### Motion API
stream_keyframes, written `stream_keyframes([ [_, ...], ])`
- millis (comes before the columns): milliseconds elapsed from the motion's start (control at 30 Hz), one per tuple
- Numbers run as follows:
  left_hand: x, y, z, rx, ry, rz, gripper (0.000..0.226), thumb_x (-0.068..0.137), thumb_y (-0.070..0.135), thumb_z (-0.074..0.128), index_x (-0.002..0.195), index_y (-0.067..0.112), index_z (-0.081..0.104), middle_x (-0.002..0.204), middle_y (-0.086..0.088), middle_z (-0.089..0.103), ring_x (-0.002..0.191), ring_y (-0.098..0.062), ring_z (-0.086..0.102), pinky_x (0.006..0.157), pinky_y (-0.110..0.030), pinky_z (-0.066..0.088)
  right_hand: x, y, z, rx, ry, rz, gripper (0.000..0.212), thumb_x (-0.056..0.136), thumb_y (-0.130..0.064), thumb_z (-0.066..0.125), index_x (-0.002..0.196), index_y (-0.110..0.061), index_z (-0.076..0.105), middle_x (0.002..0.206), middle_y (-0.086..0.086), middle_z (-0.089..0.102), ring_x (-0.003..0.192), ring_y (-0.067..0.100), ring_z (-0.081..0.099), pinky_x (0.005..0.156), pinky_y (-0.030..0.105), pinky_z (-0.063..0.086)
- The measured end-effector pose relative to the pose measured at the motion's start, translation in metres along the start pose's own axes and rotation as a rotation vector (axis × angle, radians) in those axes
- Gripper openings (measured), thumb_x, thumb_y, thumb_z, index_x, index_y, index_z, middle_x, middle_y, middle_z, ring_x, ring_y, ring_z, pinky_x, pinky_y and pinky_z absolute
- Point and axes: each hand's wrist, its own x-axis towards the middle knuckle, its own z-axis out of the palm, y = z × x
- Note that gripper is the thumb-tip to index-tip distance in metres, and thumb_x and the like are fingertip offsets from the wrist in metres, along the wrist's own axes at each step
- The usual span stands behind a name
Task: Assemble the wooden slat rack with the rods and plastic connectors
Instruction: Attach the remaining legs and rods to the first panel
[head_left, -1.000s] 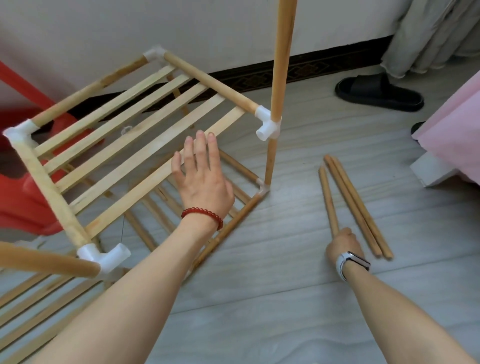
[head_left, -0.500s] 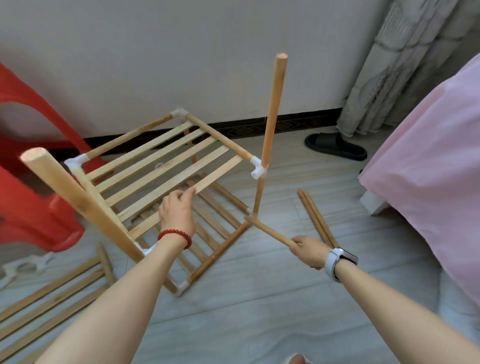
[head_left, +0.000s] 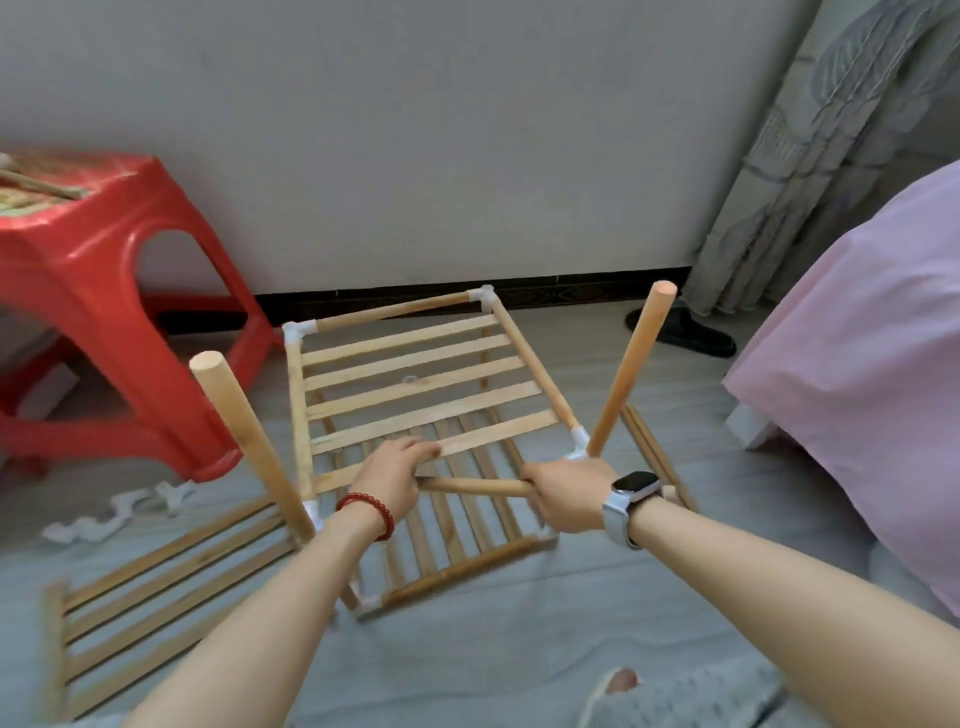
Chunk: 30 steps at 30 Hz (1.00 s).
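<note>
The part-built wooden rack (head_left: 415, 364) stands on the floor, an upper slat shelf above a lower one, with white plastic connectors (head_left: 298, 331) at the corners. Two upright rods rise from its front corners, one at the left (head_left: 244, 431) and one at the right (head_left: 628, 369). My right hand (head_left: 566, 493) grips a loose rod (head_left: 472, 486) that lies level along the shelf's open front edge. My left hand (head_left: 392, 470) grips the nearest slat, and the rod's left end meets it.
A red plastic stool (head_left: 104, 312) stands at the left by the wall. A loose slat panel (head_left: 156, 577) and white connectors (head_left: 119, 512) lie on the floor at the lower left. Spare rods (head_left: 654, 452) lie right of the rack. A pink-covered bed (head_left: 872, 364) and a black slipper (head_left: 685, 332) are at the right.
My right hand picked a rod off the floor and carried it up to the shelf's front edge. My left hand went from lying flat on the slats to gripping the front slat.
</note>
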Motion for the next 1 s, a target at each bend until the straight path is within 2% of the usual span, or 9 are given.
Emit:
stream_keyframes([
  [100,-0.030,-0.001,-0.017,-0.057,0.099,0.028,0.034,0.092,0.003,0.047,0.123,0.012,0.059,0.122,-0.004,0.056,0.115,-0.020,0.048,0.096,-0.027,0.039,-0.002,-0.019,0.007,-0.055,0.063,0.045,0.008,0.089,-0.018,0.038,0.096,-0.016,0.042,0.074,-0.004,0.053,0.077,0.024,0.058,0.091,0.048,0.039],
  [233,-0.080,0.001,-0.028,-0.260,0.413,-0.100,0.016,0.090,0.005,0.053,0.098,0.008,0.068,0.088,0.000,0.059,0.082,-0.016,0.056,0.073,-0.022,0.041,-0.003,-0.037,0.002,-0.106,0.190,-0.077,0.018,0.097,-0.039,0.036,0.105,-0.024,0.043,0.068,-0.009,0.045,0.068,0.019,0.052,0.056,0.029,0.037],
  [367,-0.127,-0.005,-0.024,-0.255,0.482,-0.374,0.032,0.092,0.022,0.055,0.061,0.019,0.049,0.057,0.004,0.049,0.055,-0.016,0.048,0.049,-0.024,0.031,0.005,-0.048,0.007,-0.149,0.231,-0.090,0.012,0.097,-0.025,0.036,0.107,-0.022,0.042,0.073,-0.006,0.049,0.063,0.019,0.048,0.052,0.030,0.033],
  [433,-0.133,-0.017,-0.024,-0.295,0.497,-0.552,0.029,0.090,0.029,0.057,0.066,0.017,0.047,0.065,0.000,0.051,0.061,-0.020,0.049,0.051,-0.026,0.032,0.009,-0.050,0.011,-0.128,0.171,-0.059,0.011,0.093,-0.017,0.037,0.103,-0.020,0.040,0.076,-0.003,0.052,0.064,0.020,0.049,0.057,0.032,0.039],
  [500,-0.133,-0.032,-0.026,-0.424,0.459,-0.685,0.024,0.088,0.033,0.061,0.091,0.012,0.050,0.091,-0.003,0.052,0.079,-0.022,0.053,0.063,-0.029,0.040,0.013,-0.053,0.014,-0.140,0.139,-0.073,0.012,0.093,-0.020,0.037,0.104,-0.019,0.042,0.081,-0.001,0.054,0.069,0.021,0.053,0.062,0.034,0.043],
  [633,-0.128,-0.041,-0.027,-0.758,0.319,-0.648,0.048,0.091,0.029,0.058,0.133,0.016,0.040,0.121,0.000,0.047,0.105,-0.019,0.054,0.091,-0.039,0.048,0.019,-0.062,0.021,-0.176,0.163,-0.183,0.023,0.098,-0.041,0.035,0.110,-0.025,0.047,0.083,-0.006,0.053,0.074,0.018,0.053,0.064,0.031,0.045],
  [733,-0.119,-0.033,-0.027,-0.726,0.351,-0.565,0.009,0.095,0.029,0.051,0.102,0.024,0.055,0.082,0.006,0.054,0.079,-0.013,0.053,0.071,-0.029,0.044,0.022,-0.066,0.026,-0.218,0.195,-0.261,0.024,0.099,-0.042,0.034,0.111,-0.026,0.047,0.090,-0.004,0.057,0.078,0.018,0.057,0.062,0.030,0.043],
  [833,-0.111,-0.031,-0.027,-0.623,0.394,-0.548,0.023,0.096,0.029,0.049,0.073,0.025,0.048,0.060,0.006,0.038,0.057,-0.011,0.040,0.054,-0.025,0.033,0.020,-0.068,0.033,-0.219,0.229,-0.276,0.023,0.099,-0.042,0.033,0.109,-0.025,0.045,0.091,-0.003,0.055,0.073,0.018,0.054,0.057,0.028,0.036],
  [1000,-0.104,-0.031,-0.025,-0.520,0.409,-0.603,0.006,0.097,0.031,0.044,0.094,0.027,0.048,0.066,0.000,0.049,0.066,-0.019,0.050,0.058,-0.031,0.038,0.020,-0.059,0.035,-0.166,0.261,-0.183,0.021,0.099,-0.039,0.033,0.105,-0.023,0.044,0.082,-0.004,0.048,0.070,0.020,0.050,0.057,0.029,0.033],
])
